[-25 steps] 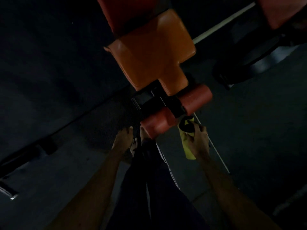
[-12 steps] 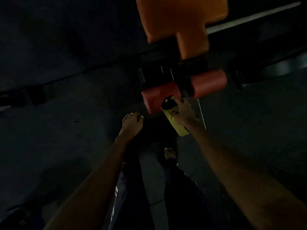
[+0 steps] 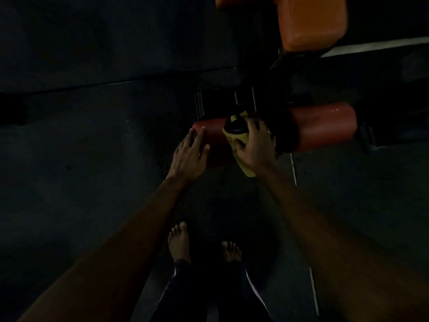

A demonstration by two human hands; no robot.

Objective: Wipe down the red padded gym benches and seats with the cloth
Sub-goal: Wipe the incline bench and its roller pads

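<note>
The scene is dim. A red padded roller point(image 3: 214, 140) lies across the bench's black frame, with a second red roller point(image 3: 325, 129) to its right. My right hand point(image 3: 254, 147) grips a yellow cloth point(image 3: 241, 145) with a dark patch and presses it on the left roller. My left hand point(image 3: 189, 154) rests on that roller's left end with fingers straight. The bench's red-orange seat pad point(image 3: 311, 22) shows at the top edge.
Dark rubber floor point(image 3: 92, 159) lies all around. My bare feet point(image 3: 181, 242) stand below the rollers. A black metal frame point(image 3: 246, 98) joins the rollers to the seat. A pale bar point(image 3: 371, 46) runs at the upper right.
The view has dropped lower and closer to the rollers. My left hand has come forward onto the left roller's end. My right hand has moved the cloth up onto that roller.
</note>
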